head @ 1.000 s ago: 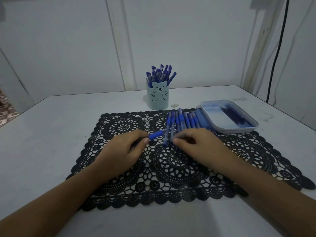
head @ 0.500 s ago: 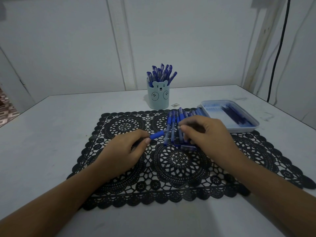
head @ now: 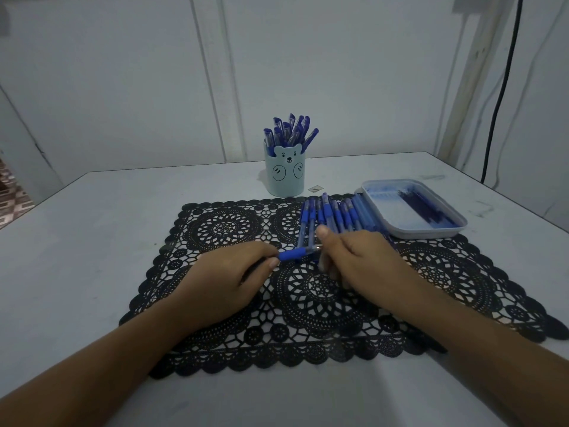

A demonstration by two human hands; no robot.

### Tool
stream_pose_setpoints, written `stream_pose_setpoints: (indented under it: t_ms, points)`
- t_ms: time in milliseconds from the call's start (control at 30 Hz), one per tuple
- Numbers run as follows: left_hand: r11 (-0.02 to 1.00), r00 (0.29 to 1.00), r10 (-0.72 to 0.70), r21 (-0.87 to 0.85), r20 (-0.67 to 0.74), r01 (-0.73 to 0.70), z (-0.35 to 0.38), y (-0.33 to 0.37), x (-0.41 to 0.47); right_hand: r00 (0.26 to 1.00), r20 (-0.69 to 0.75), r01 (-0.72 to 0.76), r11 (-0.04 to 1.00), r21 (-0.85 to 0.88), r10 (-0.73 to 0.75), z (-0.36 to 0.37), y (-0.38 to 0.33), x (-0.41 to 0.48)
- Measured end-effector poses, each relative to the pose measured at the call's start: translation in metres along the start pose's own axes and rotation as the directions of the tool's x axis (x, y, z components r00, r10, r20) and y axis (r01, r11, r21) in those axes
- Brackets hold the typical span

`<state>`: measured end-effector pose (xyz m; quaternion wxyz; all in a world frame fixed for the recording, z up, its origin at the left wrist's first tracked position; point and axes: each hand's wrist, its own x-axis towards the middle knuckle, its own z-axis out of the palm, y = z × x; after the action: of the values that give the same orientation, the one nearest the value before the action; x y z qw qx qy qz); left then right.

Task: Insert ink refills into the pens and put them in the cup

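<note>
My left hand (head: 224, 278) grips a blue pen (head: 294, 254) by its barrel, with the blue grip section pointing right. My right hand (head: 360, 260) meets that pen's tip and pinches something small there; a pen cap or part lies under its fingers, partly hidden. A row of several blue pens (head: 332, 215) lies on the black lace mat (head: 221, 229) just behind my hands. The light blue bear cup (head: 285, 175) stands behind the mat, holding several capped pens. A shallow tray (head: 385, 229) at the right holds dark ink refills (head: 423, 206).
The white table (head: 92, 217) ends at a wall behind the cup. A black cable (head: 498, 97) hangs down the wall at the far right. A small scrap (head: 315, 188) lies beside the cup.
My right hand has drawn back from the row of pens toward the pen in my left hand and now meets its tip. My left hand has hardly moved.
</note>
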<state>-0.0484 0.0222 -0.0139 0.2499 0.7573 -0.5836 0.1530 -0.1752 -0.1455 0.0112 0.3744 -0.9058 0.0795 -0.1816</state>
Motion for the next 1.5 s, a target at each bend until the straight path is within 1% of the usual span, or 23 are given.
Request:
stream_pose_setpoints:
  t_ms: [67,167,267,367,433,500,600,700,800,867,967,1100,1233,1333,1433,1500]
  points:
    - [1.0,1.0,-0.018,-0.018,-0.014,0.018,0.0,-0.001,0.0,0.999,0.033,0.017,1.0,0.01,-0.018,0.0,0.0,0.0]
    - [1.0,1.0,-0.009,-0.008,-0.013,0.009,0.0,0.0,0.0,0.997,0.063,0.052,0.997,-0.056,-0.049,-0.001,0.003,0.001]
    - [1.0,1.0,-0.002,-0.004,-0.005,0.002,0.0,0.001,0.0,0.998,0.069,0.015,1.0,-0.015,-0.013,-0.003,0.003,0.001]
    - [1.0,1.0,-0.003,-0.008,-0.007,0.003,0.0,0.002,0.001,0.99,0.137,0.023,1.0,-0.009,-0.022,-0.004,0.003,0.001]
    - [1.0,1.0,0.017,0.01,0.007,-0.017,0.0,0.002,0.0,0.991,0.133,0.009,1.0,-0.01,-0.007,-0.004,0.003,0.001]
    - [1.0,1.0,0.024,0.013,0.017,-0.024,0.0,0.002,0.0,0.992,0.125,-0.026,0.999,0.032,0.022,-0.004,0.004,0.002]
    - [1.0,1.0,0.015,-0.003,0.005,-0.015,-0.001,0.003,0.0,0.989,0.145,0.009,0.999,0.042,-0.015,-0.004,0.004,0.002]
    - [0.999,0.999,0.041,0.016,0.015,-0.041,0.0,0.003,0.0,0.991,0.134,0.024,1.0,-0.012,-0.022,-0.005,0.004,0.002]
    - [0.999,0.999,0.033,0.007,0.003,-0.033,0.0,0.002,0.0,0.981,0.192,0.024,0.999,0.031,-0.03,-0.005,0.004,0.001]
    - [0.999,0.999,0.035,0.008,-0.001,-0.035,0.0,0.002,0.0,0.976,0.209,0.058,0.998,-0.005,-0.055,-0.005,0.005,0.001]
    - [0.999,0.999,0.04,0.011,-0.017,-0.04,0.0,0.002,0.0,0.983,0.178,0.05,0.998,-0.049,-0.04,-0.006,0.004,0.001]
    - [0.999,0.999,0.046,0.022,-0.017,-0.045,-0.001,0.002,-0.001,0.985,0.163,0.051,0.999,0.004,-0.051,-0.005,0.005,0.002]
    - [0.994,0.996,0.085,0.066,-0.022,-0.083,-0.002,0.004,0.001,0.984,0.158,0.099,0.988,-0.114,-0.081,-0.006,0.006,0.002]
    - [0.987,0.994,0.106,0.122,-0.031,-0.101,-0.001,0.006,0.002,0.985,0.144,0.11,0.985,-0.136,-0.091,-0.006,0.006,0.002]
    - [0.989,0.996,0.07,0.132,-0.06,-0.062,0.001,0.005,0.002,0.993,0.067,0.098,0.992,-0.085,-0.092,-0.008,0.005,0.003]
    - [0.991,0.998,0.029,0.134,-0.063,-0.021,0.003,0.004,0.002,0.994,0.025,0.107,0.983,-0.149,-0.104,-0.012,0.006,0.005]
